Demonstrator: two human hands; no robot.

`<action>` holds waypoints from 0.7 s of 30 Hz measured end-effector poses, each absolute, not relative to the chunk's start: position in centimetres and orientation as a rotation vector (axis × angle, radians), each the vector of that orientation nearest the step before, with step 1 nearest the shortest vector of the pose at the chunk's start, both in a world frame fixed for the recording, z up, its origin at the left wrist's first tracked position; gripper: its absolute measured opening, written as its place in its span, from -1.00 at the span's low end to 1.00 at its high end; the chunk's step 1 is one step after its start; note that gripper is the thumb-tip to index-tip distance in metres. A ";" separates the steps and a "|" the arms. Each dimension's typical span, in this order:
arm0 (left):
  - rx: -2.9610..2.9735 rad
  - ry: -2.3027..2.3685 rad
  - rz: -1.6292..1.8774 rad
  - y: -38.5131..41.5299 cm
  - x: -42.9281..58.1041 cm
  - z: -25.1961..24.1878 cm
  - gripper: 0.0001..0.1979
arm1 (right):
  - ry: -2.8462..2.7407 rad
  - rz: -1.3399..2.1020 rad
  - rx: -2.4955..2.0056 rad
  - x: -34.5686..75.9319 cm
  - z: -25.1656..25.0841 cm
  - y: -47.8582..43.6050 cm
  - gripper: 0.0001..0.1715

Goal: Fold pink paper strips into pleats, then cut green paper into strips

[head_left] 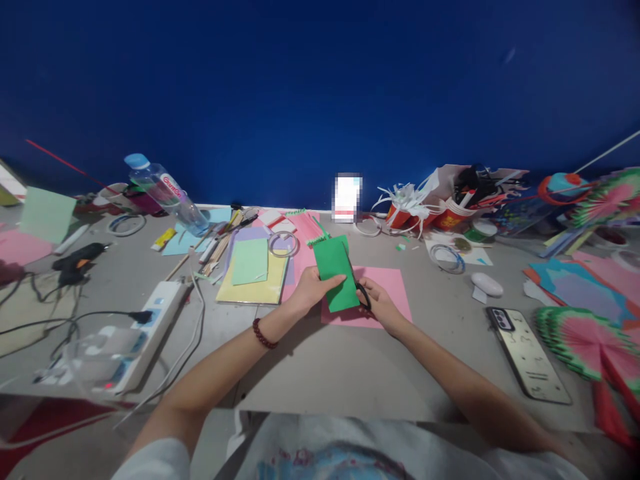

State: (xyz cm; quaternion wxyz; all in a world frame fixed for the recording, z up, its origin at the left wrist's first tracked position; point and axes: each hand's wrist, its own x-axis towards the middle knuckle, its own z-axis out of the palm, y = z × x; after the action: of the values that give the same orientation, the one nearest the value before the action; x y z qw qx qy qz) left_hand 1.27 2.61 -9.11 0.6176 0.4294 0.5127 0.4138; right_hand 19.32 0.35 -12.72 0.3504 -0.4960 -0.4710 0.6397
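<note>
A folded-looking piece of green paper point(332, 267) is raised over a pink sheet point(397, 287) on the table. My left hand point(313, 290) pinches it from the left, thumb lying across its front. My right hand point(379, 303) is closed round the black handles of a pair of scissors point(365, 297). The blades run along the paper's right edge and are mostly hidden by it. Left of my hands, a light green sheet point(250, 261) lies on a yellow pack of paper point(240, 291).
On the left are a power strip point(150, 340), glue gun point(80, 263) and leaning bottle point(173, 200). A phone point(529, 357), white mouse point(487, 285) and pink-green paper fan point(597, 340) lie right. Red cups point(453, 217) stand at the back. Part of another person's hand point(10, 272) shows far left.
</note>
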 end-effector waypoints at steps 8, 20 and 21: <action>1.025 1.106 0.955 2.6 1.2 -10.0 -0.62 | -1.188 1.701 -1.245 19.3 -13.0 0.2 -0.38; 1.093 1.139 0.935 2.4 1.7 -10.7 -0.70 | -1.231 1.650 -1.214 19.2 -13.0 0.2 -0.39; 1.084 1.138 0.936 2.4 1.7 -10.7 -0.70 | -1.236 1.646 -1.214 19.2 -12.9 0.2 -0.39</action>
State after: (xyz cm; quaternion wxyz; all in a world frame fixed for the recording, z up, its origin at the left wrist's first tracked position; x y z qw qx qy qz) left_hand 1.70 2.40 -10.68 0.6102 0.4695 0.4929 0.4054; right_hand 19.22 0.22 -12.93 0.3670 -0.4726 -0.4810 0.6407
